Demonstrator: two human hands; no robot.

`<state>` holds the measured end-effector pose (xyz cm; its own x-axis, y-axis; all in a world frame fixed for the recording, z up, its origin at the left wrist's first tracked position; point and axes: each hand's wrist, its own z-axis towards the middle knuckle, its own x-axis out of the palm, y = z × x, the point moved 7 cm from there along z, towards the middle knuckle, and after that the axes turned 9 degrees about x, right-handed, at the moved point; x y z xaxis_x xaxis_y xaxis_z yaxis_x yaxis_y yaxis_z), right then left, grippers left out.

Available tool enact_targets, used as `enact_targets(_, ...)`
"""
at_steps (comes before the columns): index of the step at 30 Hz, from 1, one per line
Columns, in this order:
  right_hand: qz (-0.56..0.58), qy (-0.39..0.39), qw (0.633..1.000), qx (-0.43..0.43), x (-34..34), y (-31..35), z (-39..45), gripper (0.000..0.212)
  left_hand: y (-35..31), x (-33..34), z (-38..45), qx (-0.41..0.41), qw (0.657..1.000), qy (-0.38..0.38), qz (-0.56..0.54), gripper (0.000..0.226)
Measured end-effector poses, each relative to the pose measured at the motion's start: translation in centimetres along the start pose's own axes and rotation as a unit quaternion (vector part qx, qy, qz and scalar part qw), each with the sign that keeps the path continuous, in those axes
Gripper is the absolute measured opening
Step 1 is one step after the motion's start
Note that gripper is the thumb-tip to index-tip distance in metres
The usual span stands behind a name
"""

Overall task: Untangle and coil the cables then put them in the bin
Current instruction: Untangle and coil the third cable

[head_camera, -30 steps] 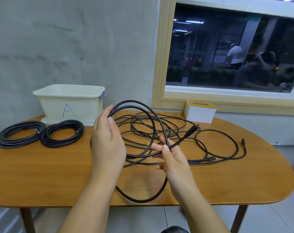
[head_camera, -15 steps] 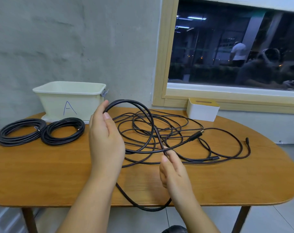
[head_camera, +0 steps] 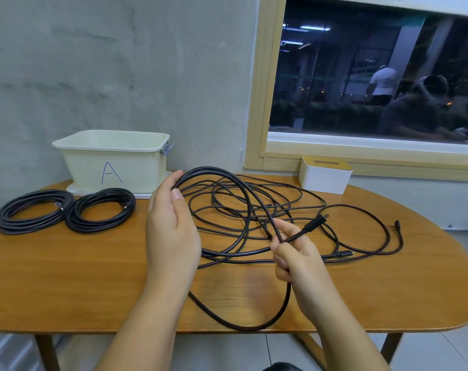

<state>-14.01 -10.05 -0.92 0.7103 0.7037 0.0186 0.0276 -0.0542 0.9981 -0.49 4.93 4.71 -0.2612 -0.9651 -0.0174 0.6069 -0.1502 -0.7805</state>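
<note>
Hands, two: left grip [head_camera: 171, 231] and right grip [head_camera: 297, 253] both grasping one loose cable [head_camera: 243, 207]; two coiled cables [head_camera: 67, 211], one bin [head_camera: 112, 162].

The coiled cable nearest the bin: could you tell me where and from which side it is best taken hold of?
Probably from above, on the near arc of the coiled cable. It lies flat on the table, its far arc close to the bin and its left side against the other coil; fingers curled through the open middle would gather all turns.

Left hand [head_camera: 171, 231] grips cable loop [head_camera: 227, 180]; right hand [head_camera: 297, 255] pinches plug end [head_camera: 314, 224].
</note>
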Motion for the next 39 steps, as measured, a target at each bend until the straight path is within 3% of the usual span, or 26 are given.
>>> enact_targets(3,-0.066,0.022,0.997,-0.03,1.0,-0.2,-0.2,0.029,0.1,-0.1,-0.1,-0.006,1.0,-0.007,0.001,0.041)
enact_targets(6,-0.04,0.022,0.999,-0.023,1.9,-0.8,-0.5,0.021,0.1,-0.2,-0.1,-0.006,1.0,-0.019,-0.014,0.043)
enact_targets(10,0.017,-0.067,0.998,0.004,1.7,-1.8,-0.4,0.054,-0.3,-0.3,-0.3,0.008,0.999,-0.037,-0.029,0.039)
enact_targets(16,0.083,-0.002,0.996,0.025,3.3,-2.2,-0.4,0.032,0.2,0.1,-0.6,-0.002,0.999,-0.034,-0.026,0.039)
enact_targets(23,0.108,0.016,0.993,-0.05,3.5,-0.4,-1.2,0.026,1.2,0.4,-1.3,-0.026,0.998,-0.037,-0.045,0.034)
enact_targets(27,0.061,-0.043,0.995,-0.062,2.3,0.3,-1.0,0.032,3.2,1.4,-2.4,-0.126,0.988,0.017,-0.09,0.031)
enact_targets(30,0.01,-0.044,0.998,-0.046,1.3,0.8,-0.5,0.032,4.3,1.3,-2.8,-0.194,0.973,0.086,-0.095,0.03)
enact_targets(35,-0.085,0.017,0.996,-0.022,0.9,1.6,-0.7,0.038,4.0,1.0,-2.1,-0.122,0.969,0.214,0.033,0.034)
enact_targets(39,-0.058,0.042,0.997,-0.015,1.4,2.3,-1.6,0.026,3.8,1.0,-1.9,-0.111,0.974,0.195,0.031,0.029)
